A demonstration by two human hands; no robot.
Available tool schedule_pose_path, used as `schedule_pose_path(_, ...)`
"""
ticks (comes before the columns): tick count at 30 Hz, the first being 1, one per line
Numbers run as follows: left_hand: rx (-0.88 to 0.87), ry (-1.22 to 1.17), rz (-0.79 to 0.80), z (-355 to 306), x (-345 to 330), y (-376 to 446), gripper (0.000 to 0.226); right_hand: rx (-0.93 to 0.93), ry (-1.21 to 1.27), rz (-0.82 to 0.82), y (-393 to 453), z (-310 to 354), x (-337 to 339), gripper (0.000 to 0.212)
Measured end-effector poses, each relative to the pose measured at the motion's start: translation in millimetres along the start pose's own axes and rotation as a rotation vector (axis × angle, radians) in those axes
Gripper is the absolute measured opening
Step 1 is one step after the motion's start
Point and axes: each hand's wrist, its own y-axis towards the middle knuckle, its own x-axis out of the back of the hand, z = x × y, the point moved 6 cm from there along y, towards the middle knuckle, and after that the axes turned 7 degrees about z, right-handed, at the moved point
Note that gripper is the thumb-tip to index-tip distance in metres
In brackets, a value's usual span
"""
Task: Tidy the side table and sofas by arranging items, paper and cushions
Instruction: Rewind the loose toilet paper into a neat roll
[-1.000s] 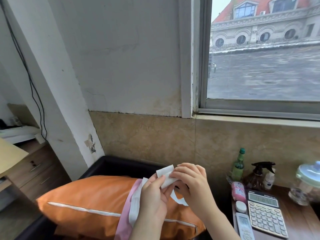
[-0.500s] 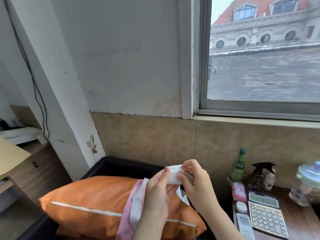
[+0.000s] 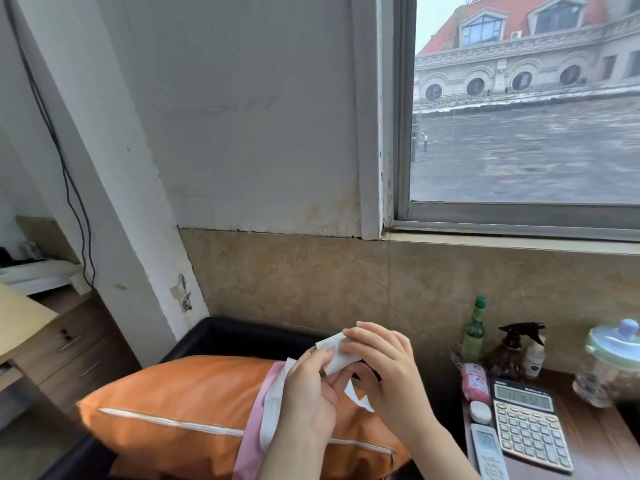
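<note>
Above the orange cushion (image 3: 194, 403), both hands' (image 3: 346, 379) grips pinch folded paper (image 3: 334, 353), partly hidden.

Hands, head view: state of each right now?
Left hand: pinches the folded white paper between thumb and fingers.
Right hand: fingers curled over the same paper, holding it.

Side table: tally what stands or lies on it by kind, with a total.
Bottles: 3 (green, spray, small white)
Jar: 1
Calculator: 1
Remote: 1
Pink packet: 1
Round white tub: 1
Total: 8
</note>
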Motion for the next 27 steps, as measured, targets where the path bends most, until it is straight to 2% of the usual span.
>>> schedule_pose_path(3,0.114,-0.034,0.107,6.5,-7.2,-3.6,0.028,-0.03,0.042,-0.015,-1.0,-1.3,5.5,0.019)
schedule_pose_path(8,0.176,-0.097,0.131,9.0,-10.5,-2.4,0.03,-0.133,0.15,-0.009,-0.1,-4.5,7.1,0.011)
schedule_pose_path(12,0.088,-0.052,0.072,5.7,-7.2,0.8,0.032,-0.313,0.267,-0.04,-1.3,-10.1,7.3,0.013)
schedule_pose_path(17,-0.011,0.094,0.14,0.8,-15.5,-7.9,0.038,-0.4,0.269,-0.064,2.4,-9.4,7.5,0.011)
schedule_pose_path(19,-0.034,0.183,0.162,-0.5,-17.2,-9.0,0.032,-0.409,0.243,-0.09,1.6,-8.5,8.0,0.013)
schedule_pose_path(23,-0.061,0.245,0.049,1.9,-8.4,-2.6,0.026,-0.296,0.098,-0.132,3.6,-1.1,11.4,0.017)
schedule_pose_path(27,-0.049,0.139,-0.002,0.0,-5.6,0.4,0.029,-0.04,-0.019,0.089,4.2,6.5,-1.3,0.029)
